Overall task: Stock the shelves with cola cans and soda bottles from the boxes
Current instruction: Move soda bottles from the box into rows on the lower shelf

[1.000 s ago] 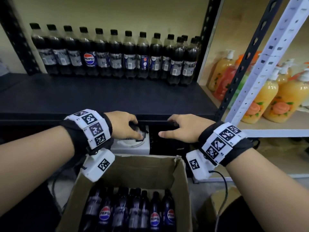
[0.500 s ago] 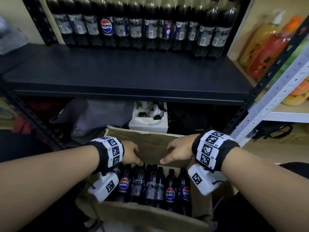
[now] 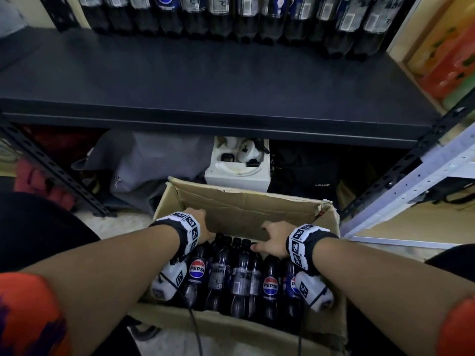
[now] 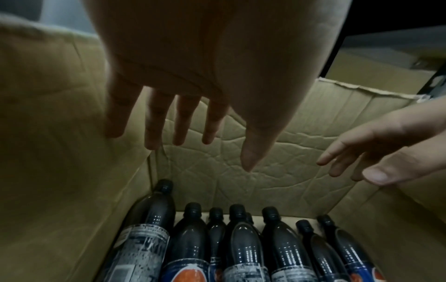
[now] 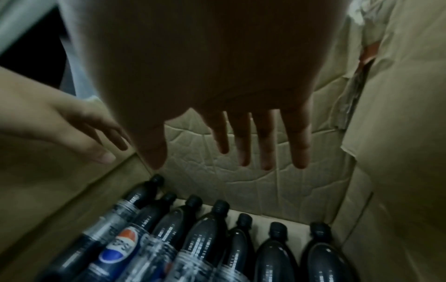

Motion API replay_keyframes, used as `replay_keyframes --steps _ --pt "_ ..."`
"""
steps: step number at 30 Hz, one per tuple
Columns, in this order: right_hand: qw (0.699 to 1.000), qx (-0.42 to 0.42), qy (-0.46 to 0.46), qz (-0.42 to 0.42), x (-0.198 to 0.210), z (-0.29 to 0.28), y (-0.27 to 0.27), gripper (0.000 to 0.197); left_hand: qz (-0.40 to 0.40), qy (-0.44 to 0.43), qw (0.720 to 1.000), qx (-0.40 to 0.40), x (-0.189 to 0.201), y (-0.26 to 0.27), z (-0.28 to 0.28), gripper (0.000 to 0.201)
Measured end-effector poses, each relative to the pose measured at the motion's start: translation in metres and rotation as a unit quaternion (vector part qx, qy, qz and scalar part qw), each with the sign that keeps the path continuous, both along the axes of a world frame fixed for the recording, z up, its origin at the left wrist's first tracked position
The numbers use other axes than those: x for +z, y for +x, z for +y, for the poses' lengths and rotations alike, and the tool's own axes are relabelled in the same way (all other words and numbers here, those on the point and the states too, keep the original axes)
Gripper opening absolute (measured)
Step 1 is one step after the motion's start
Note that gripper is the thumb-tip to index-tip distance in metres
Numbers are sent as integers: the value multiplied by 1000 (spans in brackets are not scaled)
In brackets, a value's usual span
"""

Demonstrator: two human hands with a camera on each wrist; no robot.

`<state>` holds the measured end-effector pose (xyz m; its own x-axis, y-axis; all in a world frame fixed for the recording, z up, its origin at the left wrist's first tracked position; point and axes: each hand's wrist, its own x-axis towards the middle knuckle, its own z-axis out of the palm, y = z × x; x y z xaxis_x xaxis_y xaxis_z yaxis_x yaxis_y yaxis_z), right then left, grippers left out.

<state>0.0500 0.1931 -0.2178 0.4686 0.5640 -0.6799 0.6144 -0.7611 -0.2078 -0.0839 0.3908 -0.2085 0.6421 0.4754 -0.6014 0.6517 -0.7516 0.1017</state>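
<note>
- Dark shelving fills the background: a black shelf [image 3: 205,80] is seen with a row of shelved bottles [image 3: 231,16] standing along its back edge, its front part bare.
- Below and in front of the shelf, on the floor, an open cardboard box [image 3: 246,209] is shown; soda bottles [image 3: 241,273] stand upright inside it, packed toward the near wall.
- Both hands are lowered into the box. The left hand [image 4: 169,91] is spread, its fingers [image 4: 154,122] straight and apart, nothing held.
- The right hand [image 5: 241,99] is likewise spread flat, its fingers [image 5: 265,141] extended, nothing held.
- Step in hand, as judged: the reach into the box to pick bottles for the shelf; no bottle has been grasped yet.
- Relative position: the bottle caps [image 5: 219,205] lie below both palms. In the head view the right hand [image 3: 272,240] appears close over the caps and the left hand [image 3: 203,224] lies near the left wall; contact cannot be confirmed.
- Next move, as judged: each grip is to be lowered and closed round a bottle's neck or shoulder, one per hand, then lifted straight up so that tightly packed neighbours are not dragged along.
</note>
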Motion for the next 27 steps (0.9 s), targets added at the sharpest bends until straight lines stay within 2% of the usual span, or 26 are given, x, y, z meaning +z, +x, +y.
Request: replay_keyframes --steps 4,11,16,19,21,23,27 --pt "1000 11 -28 4 -25 4 9 90 7 -5 1000 -4 -25 5 5 58" --pt "998 -7 -51 42 -71 18 4 91 68 -21 997 -26 -69 17 17 50" --pt "996 -20 -49 65 -101 23 -5 83 69 -37 996 -33 -84 21 18 42" --pt "994 -43 -54 90 -113 29 -13 67 61 -40 997 -26 -94 27 13 31" --pt "993 -57 -57 87 -120 34 -18 59 65 -59 996 -18 -104 32 8 31" --pt "991 -78 -60 85 -127 37 -21 66 77 -68 994 -28 -114 35 3 35" --pt "988 -111 -51 96 -139 37 -24 103 98 -65 992 -49 -133 36 -2 35"
